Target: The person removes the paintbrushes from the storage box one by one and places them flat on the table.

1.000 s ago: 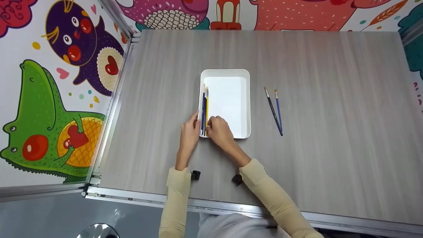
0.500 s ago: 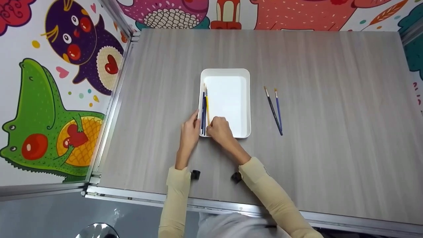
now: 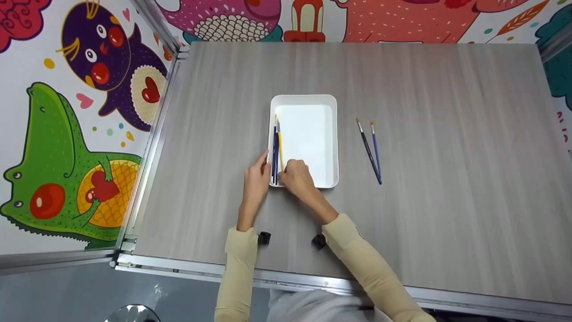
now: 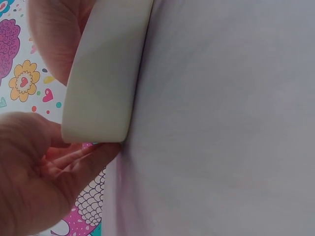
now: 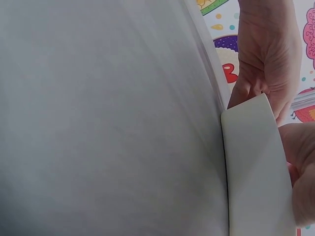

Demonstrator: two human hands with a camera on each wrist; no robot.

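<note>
A white rectangular tray [image 3: 313, 138] rests on the table. Along its inner left side lie dark blue paintbrushes [image 3: 274, 154], close together, with a yellow paintbrush [image 3: 280, 150] beside them, slightly slanted. My left hand [image 3: 256, 179] holds the tray's left wall, fingers along the outside and thumb at the rim; the left wrist view shows the tray wall [image 4: 103, 88] against these fingers. Inside the near left corner, my right hand [image 3: 297, 177] pinches the yellow paintbrush near its handle end. Its fingertips are mostly hidden, and in the right wrist view the tray wall [image 5: 258, 167] partly covers the hands.
Right of the tray, a black paintbrush [image 3: 368, 151] and a blue paintbrush [image 3: 376, 150] lie on the table, their handle ends meeting. The wood-grain table [image 3: 447, 179] has a metal front edge [image 3: 178, 267]. Painted panels [image 3: 80, 134] stand left and behind.
The yellow paintbrush's handle end has shifted slightly right and its tip left, so it slants a little in my right hand. My left hand and the tray have stayed put.
</note>
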